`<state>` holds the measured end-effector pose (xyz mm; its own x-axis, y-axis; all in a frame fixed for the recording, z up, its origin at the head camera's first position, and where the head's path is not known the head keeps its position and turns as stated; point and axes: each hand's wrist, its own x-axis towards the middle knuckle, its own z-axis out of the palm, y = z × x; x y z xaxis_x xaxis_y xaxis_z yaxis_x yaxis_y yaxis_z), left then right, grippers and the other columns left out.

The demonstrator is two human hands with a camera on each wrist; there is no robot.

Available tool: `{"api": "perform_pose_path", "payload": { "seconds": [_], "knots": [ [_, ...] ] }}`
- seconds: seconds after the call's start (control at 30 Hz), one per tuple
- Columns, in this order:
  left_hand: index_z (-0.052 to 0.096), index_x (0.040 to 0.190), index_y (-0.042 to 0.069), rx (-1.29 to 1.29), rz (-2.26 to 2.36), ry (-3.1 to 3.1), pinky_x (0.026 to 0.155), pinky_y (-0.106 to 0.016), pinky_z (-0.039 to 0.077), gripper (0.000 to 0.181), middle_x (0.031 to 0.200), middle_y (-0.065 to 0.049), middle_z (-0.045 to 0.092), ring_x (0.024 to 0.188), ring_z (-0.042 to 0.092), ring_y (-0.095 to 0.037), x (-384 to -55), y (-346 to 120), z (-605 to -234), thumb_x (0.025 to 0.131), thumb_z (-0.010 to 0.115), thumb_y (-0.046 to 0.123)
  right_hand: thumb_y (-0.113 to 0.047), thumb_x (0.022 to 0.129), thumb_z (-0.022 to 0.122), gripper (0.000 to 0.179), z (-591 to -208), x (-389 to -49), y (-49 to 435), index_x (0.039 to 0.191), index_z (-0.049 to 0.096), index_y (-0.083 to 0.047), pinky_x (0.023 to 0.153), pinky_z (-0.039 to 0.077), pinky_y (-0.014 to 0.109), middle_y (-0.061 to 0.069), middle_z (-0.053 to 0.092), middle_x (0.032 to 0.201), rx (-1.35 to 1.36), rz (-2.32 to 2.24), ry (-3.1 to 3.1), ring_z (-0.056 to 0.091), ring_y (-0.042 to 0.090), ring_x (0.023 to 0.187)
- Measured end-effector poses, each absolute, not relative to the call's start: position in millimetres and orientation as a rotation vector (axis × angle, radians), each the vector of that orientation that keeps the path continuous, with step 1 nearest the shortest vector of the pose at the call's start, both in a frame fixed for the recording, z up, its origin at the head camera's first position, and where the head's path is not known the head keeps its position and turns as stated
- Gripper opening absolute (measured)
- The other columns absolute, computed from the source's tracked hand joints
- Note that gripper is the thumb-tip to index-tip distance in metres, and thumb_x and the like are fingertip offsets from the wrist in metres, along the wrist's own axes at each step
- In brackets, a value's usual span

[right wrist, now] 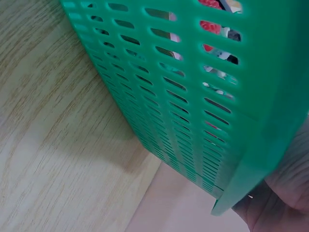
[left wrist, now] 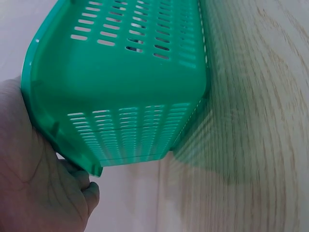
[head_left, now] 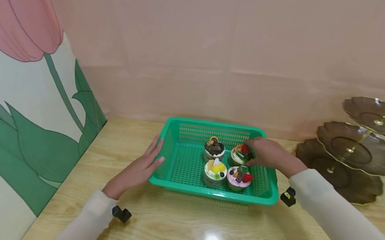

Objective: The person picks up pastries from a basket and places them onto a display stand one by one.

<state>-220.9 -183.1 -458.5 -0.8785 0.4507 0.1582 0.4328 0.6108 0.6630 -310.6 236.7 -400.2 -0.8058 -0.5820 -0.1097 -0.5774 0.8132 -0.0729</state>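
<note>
A green plastic basket (head_left: 177, 185) stands on the wooden table with several decorated cupcakes inside. My left hand (head_left: 140, 167) touches the basket's left rim, its fingers fairly straight; the left wrist view shows the palm (left wrist: 29, 183) against that rim. Over the right side reaches my right hand (head_left: 267, 154), thumb and fingers around the back-right cupcake (head_left: 238, 154) with strawberry on top. Beside it sits a chocolate-topped cupcake (head_left: 214, 147). In front are a yellow-topped cupcake (head_left: 215, 173) and a pink-creamed cupcake (head_left: 238, 179). The basket wall hides the right fingertips in the right wrist view.
At the right of the table stands a three-tier brown stand (head_left: 359, 149) with scalloped plates and a gold rod. A pink backdrop (head_left: 189, 51) rises behind the basket. Panels with painted flowers (head_left: 24, 0) flank the table.
</note>
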Motion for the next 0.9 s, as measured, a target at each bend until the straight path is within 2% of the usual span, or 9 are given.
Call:
{"api": "perform_pose_path", "payload": {
  "seconds": [0.27, 0.5, 0.6, 0.7, 0.83, 0.9],
  "knots": [
    [0.0, 0.164, 0.013, 0.761, 1.064, 2.838, 0.115, -0.06, 0.03, 0.067, 0.168, 0.006, -0.02, 0.153, 0.014, -0.032, -220, -176, -454, 0.112, 0.027, 0.046, -0.033, 0.073, 0.094, 0.063, -405, -318, 240, 0.12, 0.068, 0.001, 0.07, 0.058, 0.042, 0.007, 0.07, 0.097, -0.956, 0.011, 2.914, 0.065, 0.02, 0.082],
    [0.002, 0.164, 0.013, 0.759, 1.021, 2.864, 0.116, -0.057, 0.029, 0.068, 0.168, 0.006, -0.02, 0.153, 0.012, -0.029, -221, -174, -454, 0.112, 0.026, 0.048, -0.035, 0.071, 0.095, 0.064, -412, -321, 242, 0.116, 0.066, 0.001, 0.071, 0.057, 0.044, 0.008, 0.068, 0.092, -1.012, 0.007, 2.959, 0.064, 0.023, 0.082],
    [0.002, 0.164, 0.014, 0.755, 1.016, 2.885, 0.116, -0.057, 0.03, 0.067, 0.168, 0.005, -0.018, 0.153, 0.013, -0.029, -223, -172, -456, 0.112, 0.026, 0.048, -0.035, 0.07, 0.095, 0.066, -414, -322, 242, 0.116, 0.064, 0.0, 0.077, 0.056, 0.046, 0.007, 0.069, 0.093, -1.01, 0.001, 2.98, 0.064, 0.026, 0.086],
    [0.003, 0.164, 0.013, 0.764, 1.026, 2.891, 0.116, -0.057, 0.03, 0.067, 0.168, 0.004, -0.017, 0.153, 0.013, -0.029, -223, -171, -458, 0.112, 0.027, 0.047, -0.033, 0.07, 0.095, 0.067, -415, -322, 242, 0.118, 0.063, 0.001, 0.093, 0.052, 0.052, 0.008, 0.07, 0.094, -1.005, -0.007, 2.986, 0.066, 0.028, 0.089],
    [0.002, 0.164, 0.013, 0.766, 1.033, 2.884, 0.117, -0.057, 0.028, 0.067, 0.168, 0.004, -0.017, 0.154, 0.011, -0.028, -223, -170, -458, 0.112, 0.027, 0.046, -0.03, 0.07, 0.095, 0.067, -418, -322, 242, 0.117, 0.063, 0.004, 0.112, 0.033, 0.061, 0.008, 0.072, 0.093, -0.995, -0.028, 2.981, 0.069, 0.03, 0.094],
    [0.002, 0.164, 0.013, 0.767, 1.039, 2.879, 0.117, -0.056, 0.028, 0.067, 0.168, 0.004, -0.017, 0.154, 0.01, -0.027, -223, -170, -458, 0.112, 0.027, 0.046, -0.03, 0.07, 0.095, 0.067, -419, -323, 242, 0.118, 0.063, 0.005, 0.116, 0.025, 0.063, 0.008, 0.073, 0.094, -0.972, -0.048, 2.978, 0.069, 0.031, 0.096]
  ]
}}
